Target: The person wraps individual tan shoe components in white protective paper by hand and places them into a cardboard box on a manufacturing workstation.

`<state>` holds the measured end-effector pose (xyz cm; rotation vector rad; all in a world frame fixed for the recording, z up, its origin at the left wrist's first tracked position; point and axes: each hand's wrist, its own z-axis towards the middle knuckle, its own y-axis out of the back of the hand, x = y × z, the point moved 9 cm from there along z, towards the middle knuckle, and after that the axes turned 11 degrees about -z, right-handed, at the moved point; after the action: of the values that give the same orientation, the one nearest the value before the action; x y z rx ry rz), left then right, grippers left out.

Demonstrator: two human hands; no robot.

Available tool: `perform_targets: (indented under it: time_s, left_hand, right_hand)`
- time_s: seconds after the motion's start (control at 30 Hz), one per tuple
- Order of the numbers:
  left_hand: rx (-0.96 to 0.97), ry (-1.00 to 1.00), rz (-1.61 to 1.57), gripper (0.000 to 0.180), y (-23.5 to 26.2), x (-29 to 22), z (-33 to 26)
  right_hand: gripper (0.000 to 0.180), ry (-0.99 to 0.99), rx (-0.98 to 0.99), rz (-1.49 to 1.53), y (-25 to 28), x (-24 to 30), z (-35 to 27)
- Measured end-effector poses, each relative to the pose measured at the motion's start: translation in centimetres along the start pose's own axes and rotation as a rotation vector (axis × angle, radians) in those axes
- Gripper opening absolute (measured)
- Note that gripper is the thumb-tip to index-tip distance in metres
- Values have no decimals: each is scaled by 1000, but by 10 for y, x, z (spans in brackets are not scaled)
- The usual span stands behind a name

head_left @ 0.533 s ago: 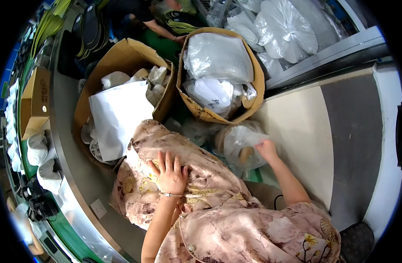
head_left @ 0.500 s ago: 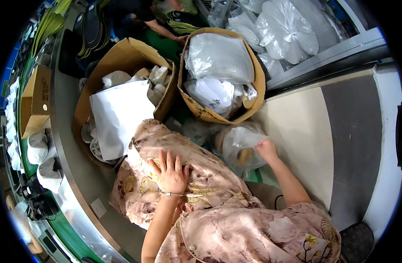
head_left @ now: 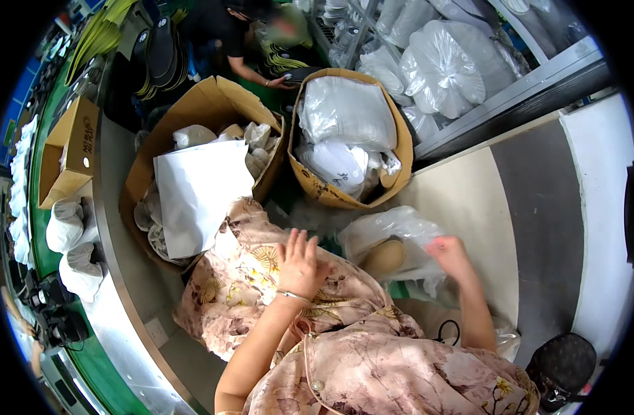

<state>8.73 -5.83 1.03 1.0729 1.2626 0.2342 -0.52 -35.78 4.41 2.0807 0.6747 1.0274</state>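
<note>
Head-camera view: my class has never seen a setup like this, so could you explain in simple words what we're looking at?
No machine here: a person works with bare hands, filmed from above by a wide fisheye camera on their head, so straight edges look curved. The right hand seems to pinch the edge of a clear plastic bag; a tan rounded thing shows there too. The left hand, with nothing visible in it, is over the flowered clothing. Beyond, a white sheet lies across the left cardboard box, and the right cardboard box holds plastic-wrapped stacks.
</note>
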Motion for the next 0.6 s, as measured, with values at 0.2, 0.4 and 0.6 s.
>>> perform_targets:
  time_s: [0.2,0.4,0.6]
  left_hand:
    - [147,-35,-123,115,-11,-74,28]
    - [32,-139,-363,68,-20,-100,40]
    - [-207,-154,-835,18,45,-99,37]
  right_hand:
    - [15,-25,-225,2,119,89,-59]
    - [9,40,-650,301,223,142,-140]
    - [17,386,-920,569,280,168,-140]
